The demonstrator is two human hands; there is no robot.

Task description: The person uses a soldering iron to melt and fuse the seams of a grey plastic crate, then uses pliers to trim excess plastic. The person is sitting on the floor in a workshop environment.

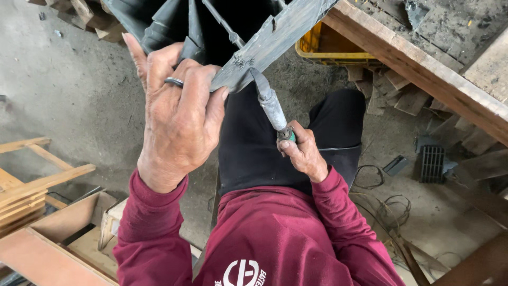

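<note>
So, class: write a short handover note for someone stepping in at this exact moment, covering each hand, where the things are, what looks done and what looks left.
Left hand: gripping the end of the weathered wooden slat, holding it raised.
Right hand: closed on the green grip of the metal hand tool, whose curved tip is hooked at the slat's end by the left fingers.
Nearby: yellow crate under the wooden bench; wood scraps on the floor.
Done: tool engaged on the slat.
Left: cannot tell what it is prying; the contact point is partly hidden.
</note>
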